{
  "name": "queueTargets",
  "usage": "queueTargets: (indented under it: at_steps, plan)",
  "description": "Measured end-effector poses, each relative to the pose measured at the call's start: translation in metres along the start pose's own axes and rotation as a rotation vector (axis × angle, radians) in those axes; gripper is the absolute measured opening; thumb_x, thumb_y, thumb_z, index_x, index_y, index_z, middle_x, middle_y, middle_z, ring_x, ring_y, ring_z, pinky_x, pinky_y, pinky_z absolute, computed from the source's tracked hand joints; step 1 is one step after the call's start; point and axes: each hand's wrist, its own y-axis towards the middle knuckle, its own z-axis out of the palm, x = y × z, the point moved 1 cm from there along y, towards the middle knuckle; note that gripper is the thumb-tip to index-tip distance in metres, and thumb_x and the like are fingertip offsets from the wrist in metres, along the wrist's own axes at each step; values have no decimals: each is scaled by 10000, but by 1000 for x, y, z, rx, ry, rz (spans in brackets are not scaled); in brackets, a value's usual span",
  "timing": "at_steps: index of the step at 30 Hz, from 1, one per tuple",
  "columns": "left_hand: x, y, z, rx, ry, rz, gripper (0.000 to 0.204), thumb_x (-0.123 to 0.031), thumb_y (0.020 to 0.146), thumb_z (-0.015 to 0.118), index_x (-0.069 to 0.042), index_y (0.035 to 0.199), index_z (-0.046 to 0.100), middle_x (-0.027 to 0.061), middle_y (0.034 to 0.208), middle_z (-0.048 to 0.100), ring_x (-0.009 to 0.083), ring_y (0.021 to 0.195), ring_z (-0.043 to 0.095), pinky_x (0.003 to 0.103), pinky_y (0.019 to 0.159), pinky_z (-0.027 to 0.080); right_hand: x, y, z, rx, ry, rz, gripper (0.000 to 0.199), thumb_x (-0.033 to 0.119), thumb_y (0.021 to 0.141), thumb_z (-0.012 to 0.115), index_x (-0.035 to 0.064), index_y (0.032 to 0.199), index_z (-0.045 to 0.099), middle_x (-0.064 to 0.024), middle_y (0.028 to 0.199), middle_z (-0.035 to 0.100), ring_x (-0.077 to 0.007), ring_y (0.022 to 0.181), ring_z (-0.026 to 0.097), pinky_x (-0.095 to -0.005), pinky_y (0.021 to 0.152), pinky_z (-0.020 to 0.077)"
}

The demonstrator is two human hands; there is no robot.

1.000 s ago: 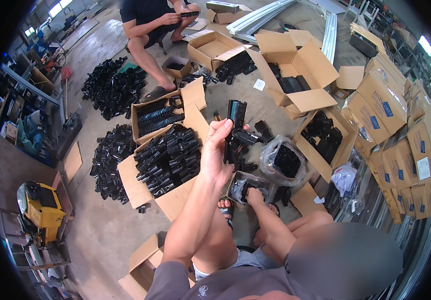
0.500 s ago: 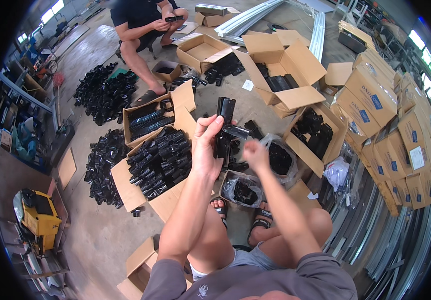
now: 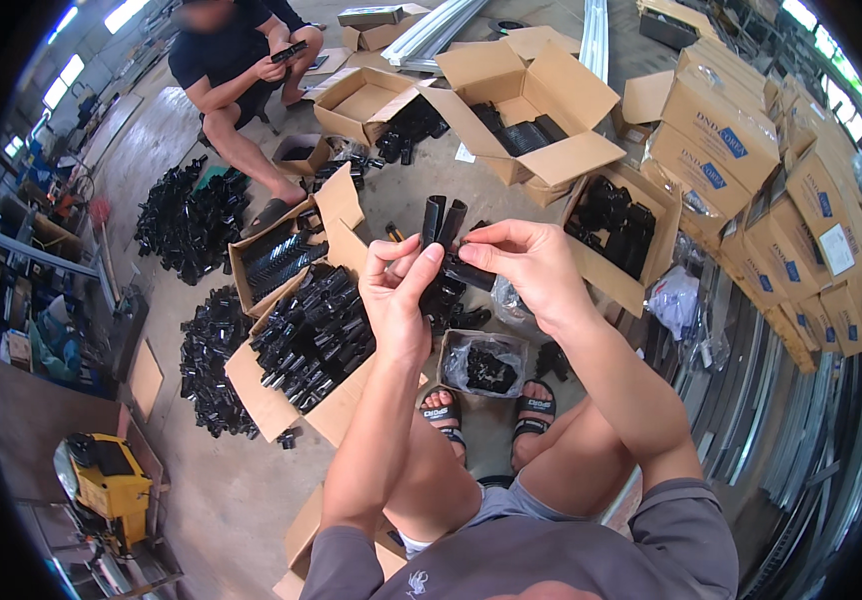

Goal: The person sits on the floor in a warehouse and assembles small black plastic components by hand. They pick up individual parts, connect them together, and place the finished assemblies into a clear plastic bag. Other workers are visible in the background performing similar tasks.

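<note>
My left hand (image 3: 399, 298) is raised in front of me and grips a black plastic part (image 3: 441, 222) whose two tube-like prongs stick up past my fingertips. My right hand (image 3: 528, 264) pinches a smaller black piece (image 3: 468, 272) against the lower side of that part. Both hands meet above a small open box of black pieces in a plastic bag (image 3: 483, 365) that stands just ahead of my sandalled feet (image 3: 492, 420).
A flat cardboard box filled with black parts (image 3: 313, 335) lies to my left, with loose piles of black parts (image 3: 191, 215) beyond. Open cartons (image 3: 536, 105) and stacked boxes (image 3: 801, 200) ring the floor. Another person (image 3: 241, 65) sits at the far side holding a black part. A yellow machine (image 3: 106, 485) stands lower left.
My right hand has come up from the small box by my feet to join the left hand at the black part. The view has tilted a little downward.
</note>
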Motion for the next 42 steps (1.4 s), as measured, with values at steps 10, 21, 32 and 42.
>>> queueTargets:
  at_steps: [10,21,32,42]
  plan:
    - [11,-6,3,34,85,89,229,85,844,727,-56,963,591,154,1068,718,156,968,691,285,884,529,-10,-10,2,-103,-45,-53,220,45,828,788,-81,997,727,-125,902,742,-107,813,675,-233,730,540]
    - [14,-10,9,41,106,120,237,85,839,731,-54,966,587,156,1066,720,151,960,692,279,880,525,-19,-17,0,-149,-59,-127,198,61,873,737,-61,1030,728,-118,914,742,-113,797,674,-254,712,529]
    - [15,-11,10,26,139,156,236,82,834,739,-51,961,591,152,1060,719,148,951,689,275,873,527,-18,-18,0,-170,-136,-135,167,105,898,708,-41,979,709,-125,888,730,-135,782,679,-279,700,519]
    - [13,-11,9,-4,165,144,236,87,832,738,-50,958,594,151,1060,722,139,937,689,271,865,528,-15,-19,4,-167,-484,-442,201,170,932,651,-26,977,648,-173,879,658,-336,804,642,-399,721,490]
